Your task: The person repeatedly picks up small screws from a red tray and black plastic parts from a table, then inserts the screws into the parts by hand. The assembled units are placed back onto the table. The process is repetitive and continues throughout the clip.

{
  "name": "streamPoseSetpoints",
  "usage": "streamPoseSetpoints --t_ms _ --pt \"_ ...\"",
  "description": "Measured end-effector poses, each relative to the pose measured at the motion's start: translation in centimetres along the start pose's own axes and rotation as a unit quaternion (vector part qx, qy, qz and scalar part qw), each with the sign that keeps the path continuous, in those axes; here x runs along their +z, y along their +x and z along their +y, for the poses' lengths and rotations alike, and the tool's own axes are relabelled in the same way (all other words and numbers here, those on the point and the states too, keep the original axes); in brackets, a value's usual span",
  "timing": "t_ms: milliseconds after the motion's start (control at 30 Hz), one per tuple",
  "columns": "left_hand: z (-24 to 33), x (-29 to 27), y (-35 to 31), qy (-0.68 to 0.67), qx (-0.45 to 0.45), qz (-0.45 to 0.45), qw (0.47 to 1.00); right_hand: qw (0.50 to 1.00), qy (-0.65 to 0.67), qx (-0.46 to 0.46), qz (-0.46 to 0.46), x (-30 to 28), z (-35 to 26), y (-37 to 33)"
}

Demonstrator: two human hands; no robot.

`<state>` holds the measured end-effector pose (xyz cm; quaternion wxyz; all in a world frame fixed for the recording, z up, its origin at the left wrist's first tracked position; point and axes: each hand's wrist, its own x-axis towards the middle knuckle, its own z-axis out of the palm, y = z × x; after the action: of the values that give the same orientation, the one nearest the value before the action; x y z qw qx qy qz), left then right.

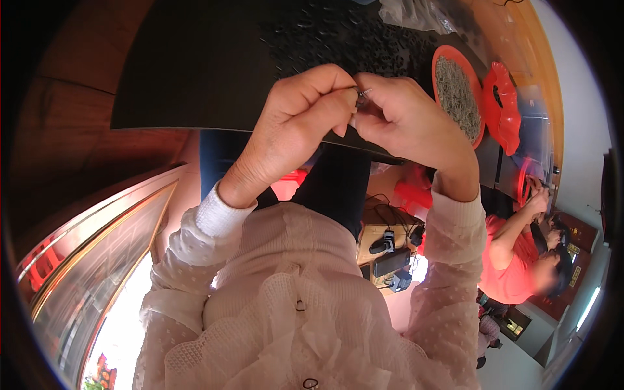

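Note:
My left hand (304, 120) and my right hand (411, 118) meet fingertip to fingertip above the near edge of a black board (195, 78). Between them is a small dark piece (359, 99), pinched by my left thumb and finger and mostly covered. A thin silvery pin (366, 91) sticks out beside it, at my right thumb and forefinger, which are closed. Beyond my hands, many small black curved pieces (338, 39) lie scattered on the board. An orange-red bowl (481, 135) full of thin grey metal pins (457, 94) stands right of my right hand.
A red wavy-rimmed dish (502, 107) sits beyond the bowl, and a clear plastic bag (416, 14) lies at the far edge. At the right, another person (513, 253) in red works with raised hands. Below the board, a wooden stool (372, 244) carries black devices and cables.

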<state>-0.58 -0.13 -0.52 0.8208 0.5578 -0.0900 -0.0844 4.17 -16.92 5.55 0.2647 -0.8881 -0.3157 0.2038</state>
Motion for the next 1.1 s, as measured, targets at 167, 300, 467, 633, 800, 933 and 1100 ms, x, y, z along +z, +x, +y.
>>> streamPoseSetpoints --t_ms 167,300,467,633,800,933,1100 --pt "-0.3 -0.3 0.2 -0.006 0.009 0.006 1.000 0.974 0.216 0.047 0.052 1.7 0.3 -0.8" --pt "-0.4 -0.1 0.2 -0.032 -0.004 0.012 0.999 0.959 0.256 0.014 0.124 2.5 0.9 -1.6" --pt "-0.3 -0.2 0.2 -0.034 -0.030 0.005 0.999 0.925 0.352 0.046 0.140 2.3 1.1 -1.9" --pt "-0.3 -0.1 0.2 -0.046 -0.033 0.005 0.998 0.937 0.329 0.062 0.101 2.0 1.6 -1.9" --pt "-0.2 -0.1 0.1 -0.037 -0.026 0.006 0.999 0.950 0.295 0.047 0.088 2.3 0.9 -2.0" --pt "-0.2 0.0 0.1 -0.041 -0.035 0.005 0.999 0.938 0.313 0.030 0.149 3.2 0.6 -2.1" --pt "-0.1 0.0 0.0 -0.055 -0.042 -0.005 0.998 0.929 0.330 -0.007 0.169 2.8 1.5 -2.2"
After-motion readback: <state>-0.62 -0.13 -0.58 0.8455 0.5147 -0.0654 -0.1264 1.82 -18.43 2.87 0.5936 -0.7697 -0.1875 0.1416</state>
